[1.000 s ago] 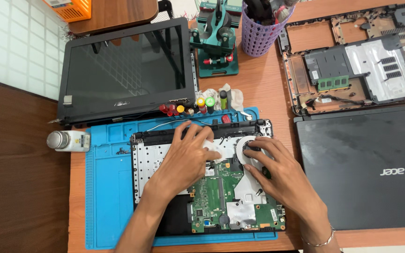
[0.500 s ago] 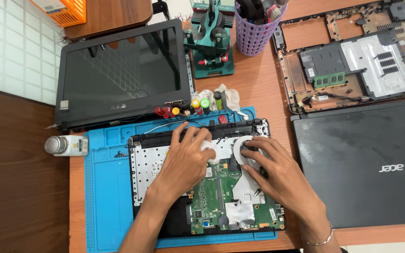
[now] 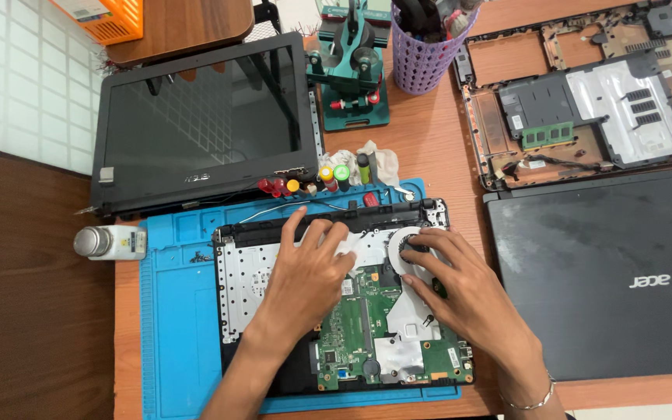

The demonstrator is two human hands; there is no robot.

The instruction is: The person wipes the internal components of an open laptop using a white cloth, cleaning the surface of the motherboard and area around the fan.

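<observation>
The opened laptop base (image 3: 336, 303) lay on the blue work mat (image 3: 176, 327) near the front edge of the bench (image 3: 437, 148), its green circuit board (image 3: 359, 323) and round cooling fan (image 3: 410, 249) exposed. The left hand (image 3: 305, 276) rested flat on the pale inner plate beside the board, fingers (image 3: 316, 233) spread and gripping nothing. The right hand (image 3: 468, 292) lay over the fan, its fingers curled loosely on the fan's rim; whether they pinched anything small there could not be told.

A detached screen lid (image 3: 196, 128) lay at the mat's back edge, with a row of coloured-capped bottles (image 3: 328, 179) just behind the base. A closed black laptop (image 3: 600, 272) sat at the bench's right edge, another stripped chassis (image 3: 585, 93) at the back right corner.

The risk seemed to lie in pressure: a palm bearing down on the bare board could flex it or crack a joint, and pulling at the fan while its thin lead stayed connected might tear the connector. Bare skin on the exposed components also invited static damage.
</observation>
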